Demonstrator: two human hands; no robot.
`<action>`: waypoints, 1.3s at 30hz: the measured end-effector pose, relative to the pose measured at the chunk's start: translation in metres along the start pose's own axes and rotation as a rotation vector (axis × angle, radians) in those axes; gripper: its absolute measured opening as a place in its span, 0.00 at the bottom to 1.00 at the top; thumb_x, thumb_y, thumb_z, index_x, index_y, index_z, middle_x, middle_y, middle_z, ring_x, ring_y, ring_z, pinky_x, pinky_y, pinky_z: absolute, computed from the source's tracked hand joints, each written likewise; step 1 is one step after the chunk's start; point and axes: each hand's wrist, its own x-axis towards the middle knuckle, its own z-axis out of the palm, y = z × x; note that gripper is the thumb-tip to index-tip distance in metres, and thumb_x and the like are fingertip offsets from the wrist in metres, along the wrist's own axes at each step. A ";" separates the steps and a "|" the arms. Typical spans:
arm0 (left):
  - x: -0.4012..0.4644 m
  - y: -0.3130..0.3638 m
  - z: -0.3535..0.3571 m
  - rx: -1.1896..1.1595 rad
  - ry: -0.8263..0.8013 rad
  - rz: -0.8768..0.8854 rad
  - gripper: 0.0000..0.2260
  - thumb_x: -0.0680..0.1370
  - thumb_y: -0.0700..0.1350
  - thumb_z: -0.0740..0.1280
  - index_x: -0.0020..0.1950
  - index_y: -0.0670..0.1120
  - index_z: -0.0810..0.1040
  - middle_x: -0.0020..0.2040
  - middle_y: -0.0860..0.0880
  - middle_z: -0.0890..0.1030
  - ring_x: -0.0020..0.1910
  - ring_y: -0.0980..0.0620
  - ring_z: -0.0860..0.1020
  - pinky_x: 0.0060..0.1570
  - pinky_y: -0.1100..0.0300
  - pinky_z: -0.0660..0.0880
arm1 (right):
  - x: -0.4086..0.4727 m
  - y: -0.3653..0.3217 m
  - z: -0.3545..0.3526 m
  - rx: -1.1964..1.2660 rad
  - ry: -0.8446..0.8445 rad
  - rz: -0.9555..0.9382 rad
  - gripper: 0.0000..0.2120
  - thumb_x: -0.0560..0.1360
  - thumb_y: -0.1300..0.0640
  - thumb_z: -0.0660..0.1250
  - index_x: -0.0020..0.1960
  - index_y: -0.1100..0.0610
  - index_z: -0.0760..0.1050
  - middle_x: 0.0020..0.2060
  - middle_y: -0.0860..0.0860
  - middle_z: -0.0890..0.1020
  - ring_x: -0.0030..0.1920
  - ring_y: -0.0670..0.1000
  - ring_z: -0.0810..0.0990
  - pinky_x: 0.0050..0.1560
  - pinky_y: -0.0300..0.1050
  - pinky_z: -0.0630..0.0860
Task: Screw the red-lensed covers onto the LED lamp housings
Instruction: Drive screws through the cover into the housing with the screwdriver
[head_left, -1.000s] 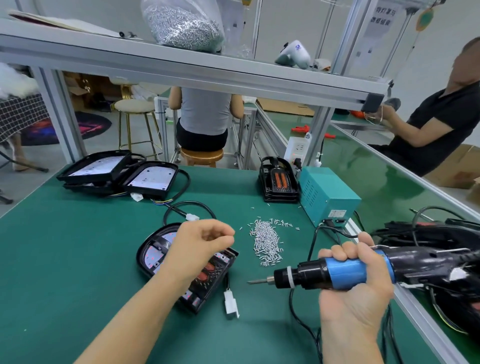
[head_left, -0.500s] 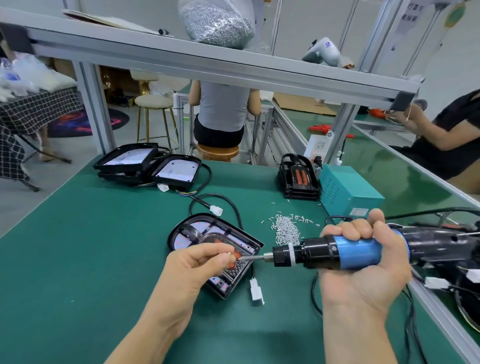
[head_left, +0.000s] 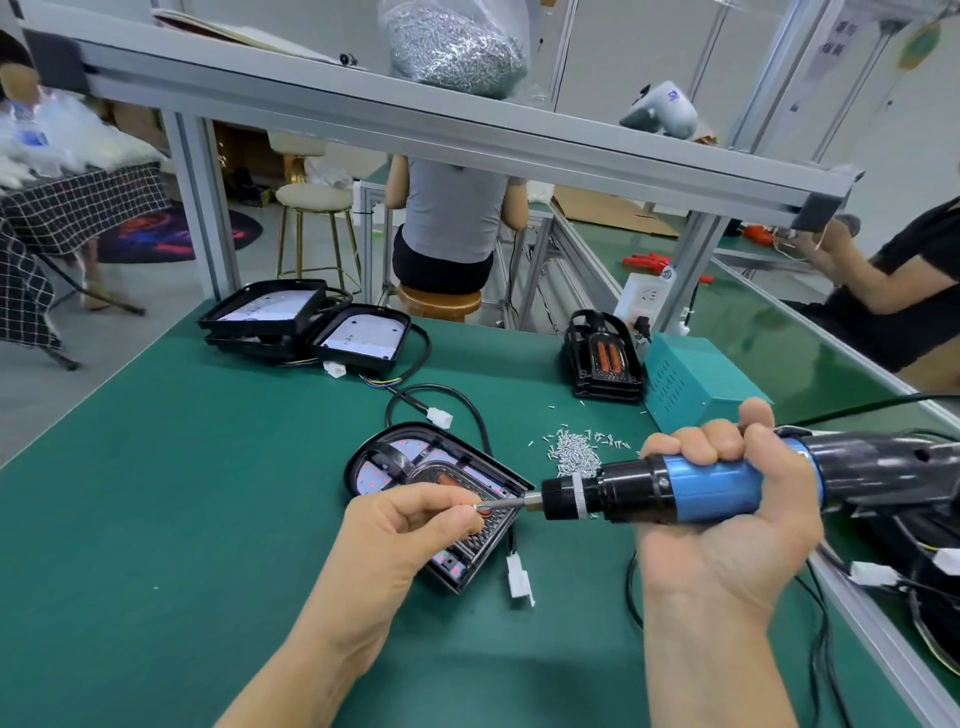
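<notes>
My left hand (head_left: 415, 525) has come off the lamp (head_left: 441, 499) on the green worktop (head_left: 156, 493) and now pinches a tiny screw (head_left: 480, 506) at the tip of the screwdriver (head_left: 675, 491), which my right hand (head_left: 727, 519) grips tight. I should seat the screw straight on the tip, then stand it in a hole in the red cover (head_left: 457, 480) and push gently. More screws (head_left: 574, 454) lie just behind the lamp.

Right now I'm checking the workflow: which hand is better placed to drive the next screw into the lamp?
Right. The right hand already grips the electric screwdriver, its bit aimed toward the lamp. The left hand pinches a screw at the bit's tip.
</notes>
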 end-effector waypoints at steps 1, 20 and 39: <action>0.000 0.000 -0.001 0.010 -0.002 0.002 0.13 0.61 0.47 0.74 0.42 0.43 0.86 0.40 0.40 0.85 0.39 0.53 0.81 0.43 0.69 0.76 | 0.000 0.000 0.001 -0.002 -0.004 0.002 0.07 0.69 0.59 0.61 0.45 0.52 0.75 0.28 0.44 0.72 0.27 0.44 0.71 0.37 0.38 0.74; 0.002 -0.011 -0.001 0.245 0.005 0.149 0.07 0.73 0.38 0.71 0.44 0.50 0.85 0.40 0.42 0.84 0.45 0.38 0.79 0.50 0.51 0.76 | 0.003 0.008 -0.002 -0.036 -0.026 -0.025 0.08 0.68 0.60 0.60 0.45 0.52 0.75 0.28 0.45 0.72 0.27 0.44 0.71 0.35 0.37 0.74; 0.019 -0.016 0.003 0.547 0.086 0.168 0.08 0.75 0.39 0.70 0.39 0.52 0.81 0.39 0.52 0.84 0.35 0.56 0.79 0.42 0.63 0.76 | 0.025 0.007 -0.006 -0.089 -0.080 -0.043 0.10 0.67 0.61 0.61 0.46 0.53 0.74 0.27 0.45 0.71 0.27 0.45 0.70 0.35 0.38 0.73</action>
